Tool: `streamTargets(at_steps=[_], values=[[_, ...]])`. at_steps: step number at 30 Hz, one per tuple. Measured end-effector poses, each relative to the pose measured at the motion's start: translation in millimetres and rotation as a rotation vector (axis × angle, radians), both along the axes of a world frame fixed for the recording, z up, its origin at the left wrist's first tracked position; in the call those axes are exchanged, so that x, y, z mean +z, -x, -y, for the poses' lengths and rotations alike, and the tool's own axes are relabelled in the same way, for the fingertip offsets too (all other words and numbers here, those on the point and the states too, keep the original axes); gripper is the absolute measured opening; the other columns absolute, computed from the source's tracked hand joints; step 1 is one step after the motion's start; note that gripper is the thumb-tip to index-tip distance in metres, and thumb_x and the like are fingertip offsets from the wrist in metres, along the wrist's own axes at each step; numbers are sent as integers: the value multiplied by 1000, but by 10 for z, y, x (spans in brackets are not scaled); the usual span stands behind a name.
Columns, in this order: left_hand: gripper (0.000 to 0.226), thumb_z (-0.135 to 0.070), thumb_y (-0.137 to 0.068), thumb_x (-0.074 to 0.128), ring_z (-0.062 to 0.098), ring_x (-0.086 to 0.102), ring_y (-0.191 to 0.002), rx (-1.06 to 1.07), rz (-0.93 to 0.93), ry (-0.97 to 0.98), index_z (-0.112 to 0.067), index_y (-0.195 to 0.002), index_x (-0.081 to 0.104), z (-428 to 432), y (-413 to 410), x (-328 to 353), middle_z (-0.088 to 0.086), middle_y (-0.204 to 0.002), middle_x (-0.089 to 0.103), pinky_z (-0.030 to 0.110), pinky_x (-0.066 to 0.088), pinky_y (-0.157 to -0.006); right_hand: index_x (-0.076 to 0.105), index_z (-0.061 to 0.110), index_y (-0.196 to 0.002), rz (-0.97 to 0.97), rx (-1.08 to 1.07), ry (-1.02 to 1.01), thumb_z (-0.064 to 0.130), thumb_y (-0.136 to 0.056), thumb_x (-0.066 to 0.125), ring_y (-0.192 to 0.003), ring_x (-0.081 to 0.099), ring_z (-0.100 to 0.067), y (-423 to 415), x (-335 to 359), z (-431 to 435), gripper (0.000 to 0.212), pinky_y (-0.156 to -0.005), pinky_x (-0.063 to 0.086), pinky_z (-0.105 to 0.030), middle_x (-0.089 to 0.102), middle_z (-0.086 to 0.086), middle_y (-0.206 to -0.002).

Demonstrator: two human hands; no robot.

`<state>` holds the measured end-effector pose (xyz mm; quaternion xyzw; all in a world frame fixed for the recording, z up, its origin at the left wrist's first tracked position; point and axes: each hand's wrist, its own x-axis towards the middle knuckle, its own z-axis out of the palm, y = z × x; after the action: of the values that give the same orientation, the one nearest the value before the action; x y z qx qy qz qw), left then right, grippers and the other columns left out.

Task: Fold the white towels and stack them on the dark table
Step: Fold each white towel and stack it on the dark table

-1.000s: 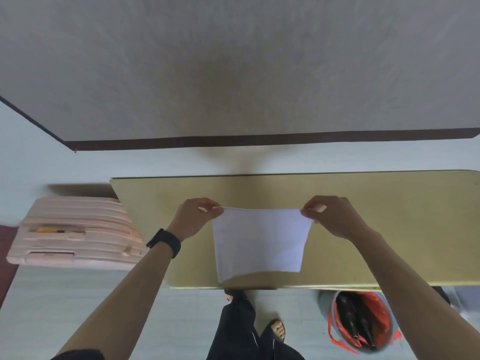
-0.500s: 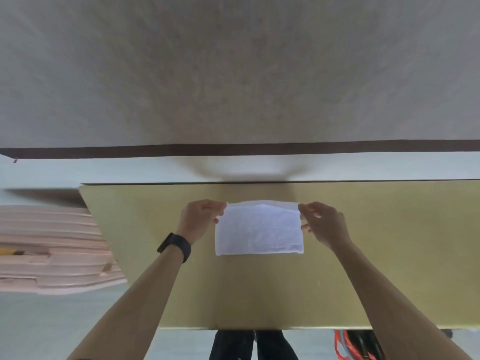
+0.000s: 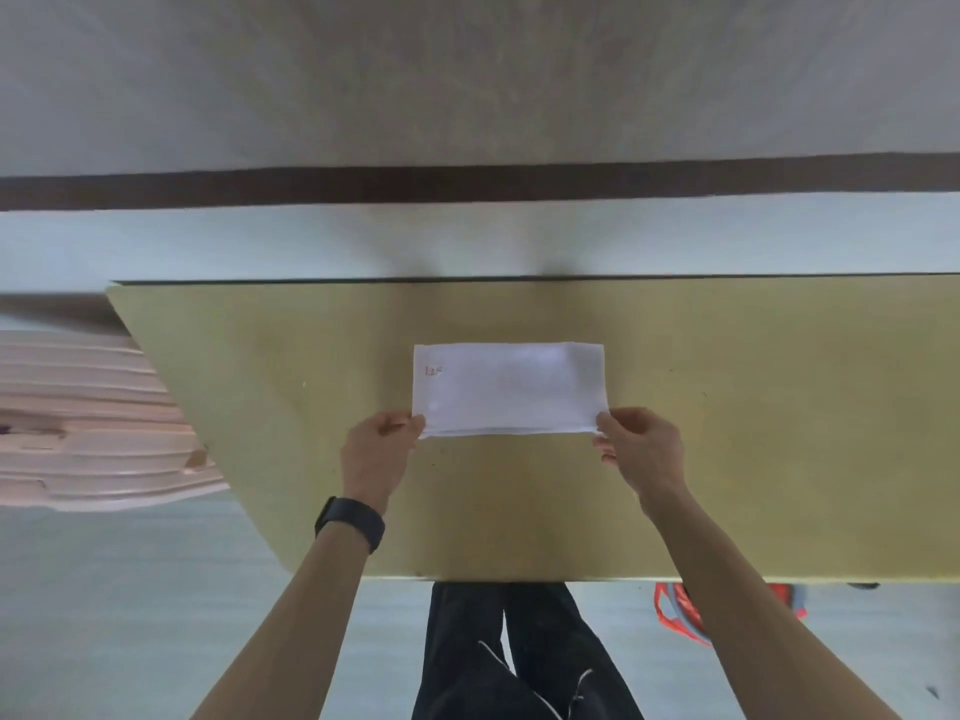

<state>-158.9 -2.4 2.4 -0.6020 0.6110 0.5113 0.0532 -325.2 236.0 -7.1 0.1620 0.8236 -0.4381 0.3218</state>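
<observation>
A white towel [image 3: 509, 389] lies folded into a wide rectangle on the olive-yellow table [image 3: 753, 433], with a small red mark near its far left corner. My left hand [image 3: 376, 452] pinches the towel's near left corner. My right hand [image 3: 641, 449] pinches the near right corner. Both near corners sit low against the tabletop. A black watch is on my left wrist.
A pink ridged case [image 3: 88, 418] lies on the floor left of the table. A red and blue bag [image 3: 685, 613] shows under the table's near edge at the right. A wall with a dark baseboard [image 3: 467, 184] runs behind the table.
The towel hung from both hands over the near edge, then was laid on the table and folded over. My hands came back toward me with the near corners.
</observation>
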Motion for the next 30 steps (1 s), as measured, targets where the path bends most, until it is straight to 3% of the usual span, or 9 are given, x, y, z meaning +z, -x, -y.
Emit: streamTargets(at_steps=[2, 5, 11, 16, 21, 27, 30], values=[[7, -33, -87, 73, 19, 71, -86, -10, 10, 8, -30, -90, 68, -8, -22, 4, -6, -83, 74, 35, 56, -84, 72, 26, -83, -24, 26, -31, 26, -87, 72, -71, 71, -22, -14, -24, -22, 5, -70, 61, -38, 74, 2, -73], [12, -32, -88, 72, 18, 71, -86, -22, 28, 7, -25, -98, 71, -13, -17, 11, -7, -84, 73, 32, 55, -83, 75, 27, -90, -43, 65, -86, 34, -85, 71, -77, 70, -19, -6, -65, -49, 9, -66, 53, -29, 74, 6, -80], [27, -30, -89, 71, 18, 71, -86, -44, 93, 7, -16, -112, 72, -22, -3, -19, -2, -88, 74, 27, 49, -80, 76, 25, -95, -54, 89, -167, 33, -84, 69, -79, 68, -19, 3, -101, 7, 15, -74, 55, -31, 73, 7, -79], [23, -33, -86, 72, 21, 70, -95, -82, 127, 47, -20, -106, 74, -32, -1, -48, -1, -96, 76, 39, 54, -95, 73, 25, -94, -82, 75, -204, 33, -85, 69, -82, 67, -16, -44, -108, 36, 12, -71, 48, -26, 72, 8, -81], [19, -35, -86, 72, 18, 70, -91, -100, 115, 75, -24, -102, 73, -47, -22, -70, -5, -93, 75, 37, 54, -93, 74, 23, -91, -107, 88, -225, 35, -87, 65, -85, 67, -21, -49, -172, 22, 16, -78, 55, -35, 72, 7, -77], [8, -37, -86, 70, 18, 70, -88, -134, 116, 100, -32, -90, 66, -34, -33, -120, -9, -90, 74, 39, 55, -91, 71, 24, -95, -128, 136, -275, 35, -92, 63, -90, 59, -18, -47, -149, 55, 14, -78, 39, -27, 65, 14, -79], [9, -34, -87, 68, 17, 67, -91, -150, 113, 121, -27, -94, 66, -47, -13, -114, -10, -91, 70, 32, 53, -87, 71, 21, -97, -136, 153, -305, 36, -92, 63, -88, 55, -17, -30, -131, 69, 17, -77, 37, -26, 61, 15, -77]])
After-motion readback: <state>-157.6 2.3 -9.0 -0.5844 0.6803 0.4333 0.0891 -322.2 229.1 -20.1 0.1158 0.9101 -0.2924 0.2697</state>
